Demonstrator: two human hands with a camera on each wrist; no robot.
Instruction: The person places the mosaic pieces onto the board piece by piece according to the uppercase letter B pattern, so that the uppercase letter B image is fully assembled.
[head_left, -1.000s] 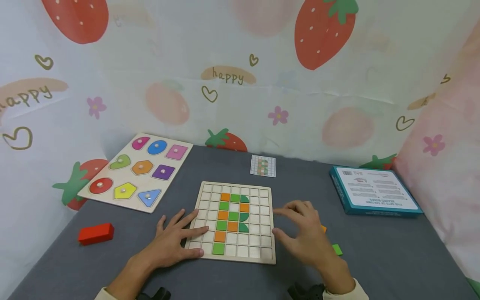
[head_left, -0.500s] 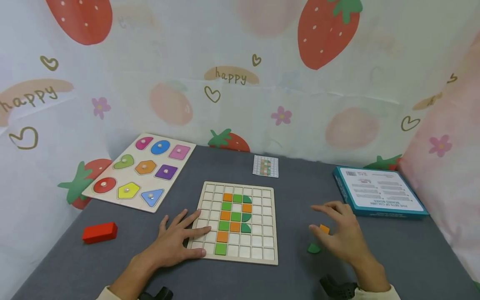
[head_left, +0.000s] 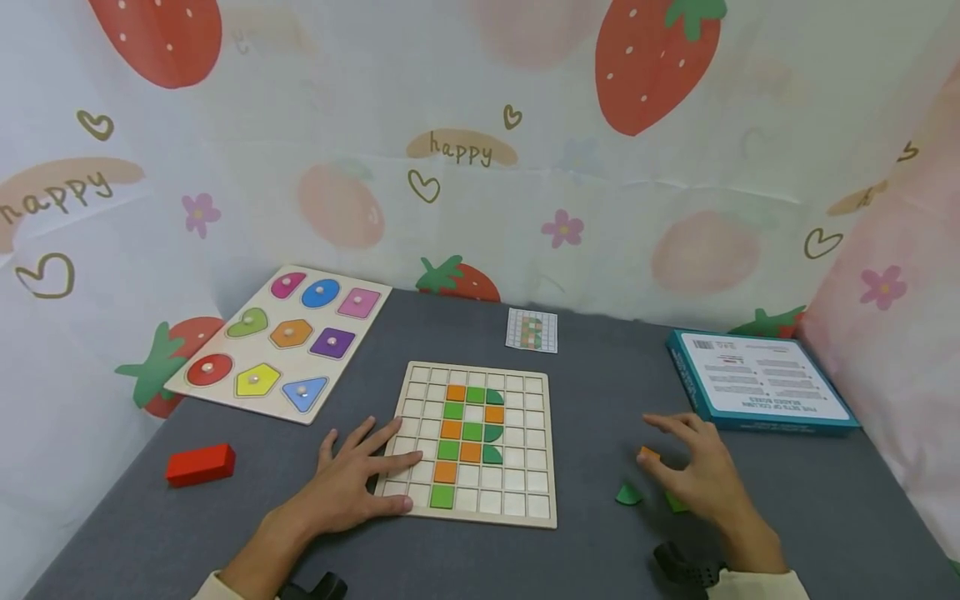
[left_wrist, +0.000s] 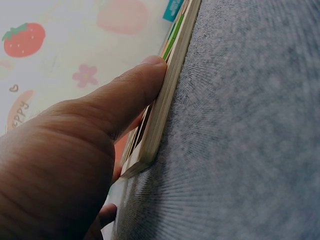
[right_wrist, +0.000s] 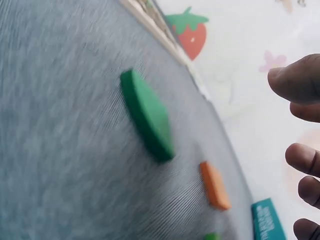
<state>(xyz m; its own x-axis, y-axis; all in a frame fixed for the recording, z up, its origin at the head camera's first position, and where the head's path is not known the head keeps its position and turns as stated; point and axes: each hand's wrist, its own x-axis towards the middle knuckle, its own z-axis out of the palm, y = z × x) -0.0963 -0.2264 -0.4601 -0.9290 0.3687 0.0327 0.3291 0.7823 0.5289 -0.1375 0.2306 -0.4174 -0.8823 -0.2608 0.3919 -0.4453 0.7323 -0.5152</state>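
A wooden grid board (head_left: 517, 510) lies mid-table with orange, light green and dark green tiles set in its squares. My left hand (head_left: 341, 483) rests on its left side with fingers spread; in the left wrist view the thumb (left_wrist: 135, 82) lies along the edge. My right hand (head_left: 701, 475) hovers right of the board, thumb and forefinger apart, nothing between them. Around it on the cloth lie a dark green quarter-round tile (right_wrist: 147, 117), an orange tile (right_wrist: 215, 185) and a light green tile (head_left: 677, 502), the last two partly hidden by the hand in the head view.
Behind the board lies a small pattern card (head_left: 532, 331). A knobbed shape puzzle (head_left: 258, 408) sits at the back left, a red block (head_left: 200, 465) at the left. The teal box (head_left: 765, 383) lies at the right rear, before a strawberry-print curtain (head_left: 465, 208).
My right hand has moved right, from the board's right edge to over the loose tiles, bringing the dark green tile into view. My left hand has stayed on the board.
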